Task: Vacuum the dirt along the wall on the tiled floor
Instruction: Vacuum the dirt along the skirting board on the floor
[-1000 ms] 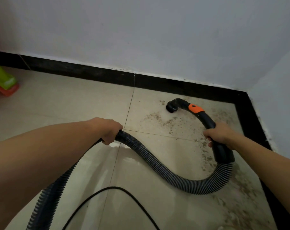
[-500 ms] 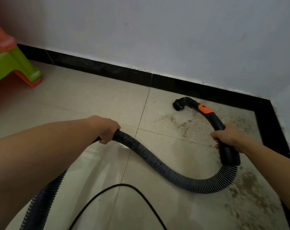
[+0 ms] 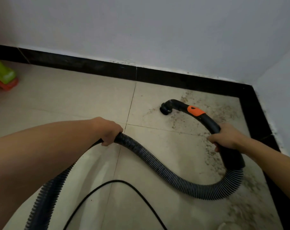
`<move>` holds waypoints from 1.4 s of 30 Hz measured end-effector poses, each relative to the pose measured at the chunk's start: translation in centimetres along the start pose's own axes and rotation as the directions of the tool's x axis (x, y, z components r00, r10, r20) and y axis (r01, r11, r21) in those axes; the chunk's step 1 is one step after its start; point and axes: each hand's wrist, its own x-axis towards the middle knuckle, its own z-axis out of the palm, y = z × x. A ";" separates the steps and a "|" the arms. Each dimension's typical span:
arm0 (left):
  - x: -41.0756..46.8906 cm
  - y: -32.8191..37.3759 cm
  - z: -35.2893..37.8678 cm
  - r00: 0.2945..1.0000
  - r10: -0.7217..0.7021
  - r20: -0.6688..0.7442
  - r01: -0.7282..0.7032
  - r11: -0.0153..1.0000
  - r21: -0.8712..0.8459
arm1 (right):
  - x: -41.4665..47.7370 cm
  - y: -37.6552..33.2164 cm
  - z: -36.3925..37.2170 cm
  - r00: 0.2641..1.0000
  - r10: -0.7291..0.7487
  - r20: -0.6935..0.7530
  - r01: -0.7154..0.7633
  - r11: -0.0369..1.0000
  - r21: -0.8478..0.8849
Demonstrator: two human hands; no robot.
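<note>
Head view: the dirt (image 3: 187, 121) lies at two o'clock by the wall (image 3: 157, 30), the nozzle (image 3: 165, 110) rests on its edge mid-clean, the right hand (image 3: 227, 136) grips the handle (image 3: 207, 120), the left hand (image 3: 107, 130) grips the hose (image 3: 157, 163), and next it should slide toward three o'clock, I think.

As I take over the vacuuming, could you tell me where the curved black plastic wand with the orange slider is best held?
Grip the curved black plastic wand at its thick end, from above, where the right hand wraps it: rigid there, while the ribbed grey hose flexes.
</note>
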 end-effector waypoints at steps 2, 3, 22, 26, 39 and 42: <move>-0.2 -0.3 0.4 1.000 -0.010 0.011 0.010 1.000 0.009 | 0.2 -0.7 0.5 1.000 -0.009 -0.015 0.009 1.000 -0.004; -0.2 -0.4 0.7 1.000 -0.019 0.021 0.019 1.000 0.017 | 0.2 -1.0 0.8 0.999 -0.009 -0.032 0.009 1.000 -0.002; -0.6 1.0 2.4 0.999 0.032 0.026 -0.030 0.997 -0.071 | -0.3 -2.0 -0.8 0.984 -0.069 0.163 0.099 0.978 -0.182; 0.2 1.9 1.9 0.998 0.056 -0.008 -0.057 0.992 -0.117 | 0.3 0.5 -2.3 0.998 -0.011 -0.056 0.002 0.988 -0.153; 0.1 0.7 0.4 0.996 -0.024 -0.081 0.005 0.975 -0.220 | 4.3 -4.8 -1.7 0.943 -0.141 -0.303 -0.037 0.858 -0.512; 0.2 0.5 0.5 0.996 -0.030 -0.084 0.008 0.967 -0.254 | 5.2 -5.7 -1.7 0.915 -0.191 -0.354 -0.053 0.815 -0.577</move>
